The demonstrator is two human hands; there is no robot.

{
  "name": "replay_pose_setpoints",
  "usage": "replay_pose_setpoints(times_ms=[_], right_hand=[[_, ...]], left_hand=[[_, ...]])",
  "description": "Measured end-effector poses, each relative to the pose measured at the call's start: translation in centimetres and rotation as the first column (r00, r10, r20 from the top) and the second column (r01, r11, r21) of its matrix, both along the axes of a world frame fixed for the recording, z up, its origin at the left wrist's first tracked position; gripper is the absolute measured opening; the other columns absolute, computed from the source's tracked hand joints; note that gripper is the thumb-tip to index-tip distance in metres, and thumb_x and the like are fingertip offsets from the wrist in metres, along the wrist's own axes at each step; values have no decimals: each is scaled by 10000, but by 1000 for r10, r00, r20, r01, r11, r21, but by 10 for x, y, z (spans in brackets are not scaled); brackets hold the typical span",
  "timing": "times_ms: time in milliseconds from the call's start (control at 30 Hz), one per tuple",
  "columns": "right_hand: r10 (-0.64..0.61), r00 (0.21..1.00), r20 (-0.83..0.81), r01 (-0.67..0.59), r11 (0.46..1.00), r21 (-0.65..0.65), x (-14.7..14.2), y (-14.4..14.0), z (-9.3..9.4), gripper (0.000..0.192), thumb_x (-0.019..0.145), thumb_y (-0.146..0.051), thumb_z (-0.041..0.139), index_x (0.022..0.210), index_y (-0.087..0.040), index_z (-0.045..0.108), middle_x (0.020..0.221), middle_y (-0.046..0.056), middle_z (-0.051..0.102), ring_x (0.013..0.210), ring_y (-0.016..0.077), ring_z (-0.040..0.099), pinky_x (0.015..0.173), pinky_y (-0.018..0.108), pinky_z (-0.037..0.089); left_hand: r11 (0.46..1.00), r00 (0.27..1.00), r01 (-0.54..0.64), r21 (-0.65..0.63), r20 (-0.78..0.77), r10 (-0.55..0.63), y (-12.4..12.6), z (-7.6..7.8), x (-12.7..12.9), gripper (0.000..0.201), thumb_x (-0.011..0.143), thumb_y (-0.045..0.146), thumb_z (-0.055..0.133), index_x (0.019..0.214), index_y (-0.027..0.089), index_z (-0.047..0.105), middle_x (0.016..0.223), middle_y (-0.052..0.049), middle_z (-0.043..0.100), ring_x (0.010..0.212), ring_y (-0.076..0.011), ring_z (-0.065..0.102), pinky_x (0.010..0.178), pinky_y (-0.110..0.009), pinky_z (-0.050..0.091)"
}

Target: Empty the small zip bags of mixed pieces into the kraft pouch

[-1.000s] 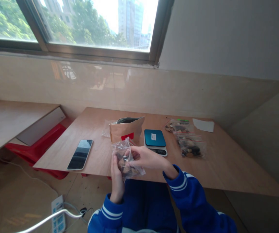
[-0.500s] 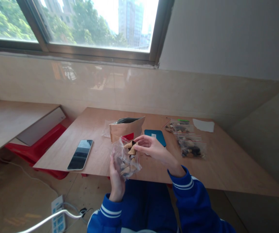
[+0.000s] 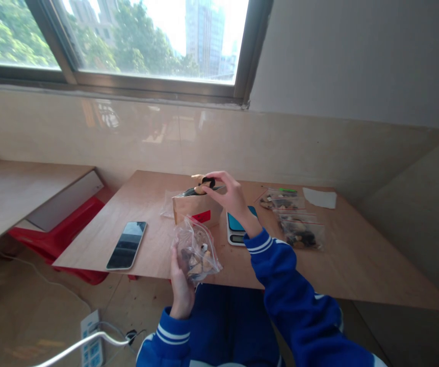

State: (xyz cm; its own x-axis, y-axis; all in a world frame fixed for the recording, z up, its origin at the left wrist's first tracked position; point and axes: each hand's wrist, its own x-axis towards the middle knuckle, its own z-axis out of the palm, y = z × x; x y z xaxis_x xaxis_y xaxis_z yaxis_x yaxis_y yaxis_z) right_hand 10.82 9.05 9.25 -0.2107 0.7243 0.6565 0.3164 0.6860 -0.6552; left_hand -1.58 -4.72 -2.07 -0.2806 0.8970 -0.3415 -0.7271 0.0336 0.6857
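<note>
My left hand (image 3: 181,285) grips a clear zip bag (image 3: 200,255) near the table's front edge, with dried tan and dark pieces inside it. My right hand (image 3: 229,196) pinches several dried pieces (image 3: 206,184), tan and black, that look like dried mushroom. They are at the open mouth of a brown paper pouch (image 3: 186,208), which stands upright and bears a red label (image 3: 201,216). Partly behind my right wrist lies a small scale (image 3: 236,237) with a blue top and a grey display. How deep the pouch is filled is hidden.
Filled zip bags (image 3: 301,237) lie on the table's right side, near a white paper piece (image 3: 319,198) and a green strip (image 3: 288,190). A phone (image 3: 126,244) lies at the left. A red stool (image 3: 58,224) and a power strip (image 3: 92,339) are below.
My right hand has moved up and away from the clear bag to the pouch's mouth, carrying the dried pieces. More of the scale shows. My left hand still holds the bag.
</note>
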Motion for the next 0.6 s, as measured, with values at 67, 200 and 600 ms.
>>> replay_pose_setpoints(times_ms=[67, 200, 600], right_hand=[[20, 994, 104, -25, 999, 38, -3, 2, -11, 236, 872, -368, 625, 1056, -225, 591, 1104, 62, 653, 1062, 206, 609, 969, 356, 472], [13, 990, 142, -20, 999, 43, -3, 4, -26, 238, 890, -356, 598, 1071, -209, 552, 1082, 63, 638, 1024, 192, 613, 938, 323, 469], [-35, 949, 313, -4, 992, 125, -7, 10, -18, 117, 939, -258, 481, 960, -194, 577, 1005, 75, 648, 962, 198, 594, 908, 326, 439]], left_hand=[[1000, 1000, -11, 7, 15, 10, 0, 1, -2, 485, 930, 508, 428, 1377, 327, 481, 1398, -24, 561, 1237, -194, 563, 1018, -372, 476], [1000, 999, -18, 7, 51, 18, 0, 4, -4, 460, 933, 486, 434, 1346, 303, 519, 1375, -34, 582, 1256, -188, 546, 1039, -369, 455], [999, 999, -27, 21, 26, 26, 1, -1, -3, 434, 935, 485, 433, 1300, 287, 559, 1365, -27, 591, 1243, -178, 557, 1065, -365, 433]])
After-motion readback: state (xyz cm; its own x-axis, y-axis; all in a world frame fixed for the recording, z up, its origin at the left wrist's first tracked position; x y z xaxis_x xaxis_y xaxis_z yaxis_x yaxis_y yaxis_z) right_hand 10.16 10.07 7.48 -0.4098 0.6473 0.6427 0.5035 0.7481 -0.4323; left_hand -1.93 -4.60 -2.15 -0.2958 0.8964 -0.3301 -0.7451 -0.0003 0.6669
